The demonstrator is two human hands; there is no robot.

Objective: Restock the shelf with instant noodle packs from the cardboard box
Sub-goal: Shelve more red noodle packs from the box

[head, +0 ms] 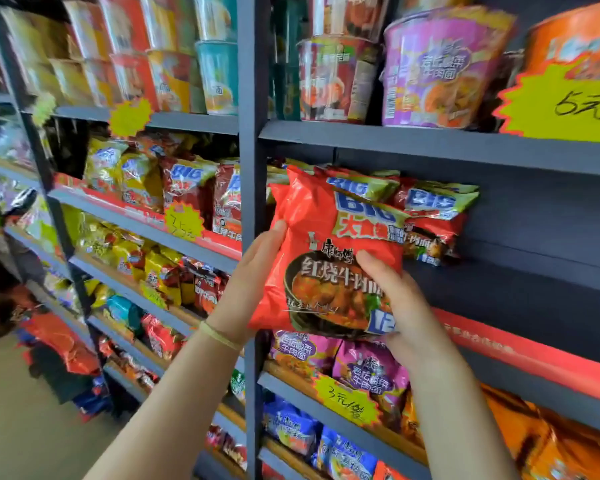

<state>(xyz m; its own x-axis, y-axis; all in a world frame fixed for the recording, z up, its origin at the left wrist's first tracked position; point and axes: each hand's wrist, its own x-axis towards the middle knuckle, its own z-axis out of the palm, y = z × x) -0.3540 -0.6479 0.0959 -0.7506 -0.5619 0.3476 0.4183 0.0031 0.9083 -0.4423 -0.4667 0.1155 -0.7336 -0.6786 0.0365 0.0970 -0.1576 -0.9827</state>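
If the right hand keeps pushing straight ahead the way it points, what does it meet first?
Probably the red packs already on that shelf, just behind the red noodle pack the right hand holds with the left hand; depth is unclear.

Dark grey shelving (pixel 430 143) fills the view, split by an upright post at 12 o'clock. On the top board stand noodle cups: a purple cup (pixel 440 67) at 1 o'clock and red cups (pixel 336 77) beside it. The middle board at 3 o'clock holds red noodle packs (pixel 433 216), seemingly stacked. Purple packs (pixel 368 372) lie on the board below, at 6 o'clock.
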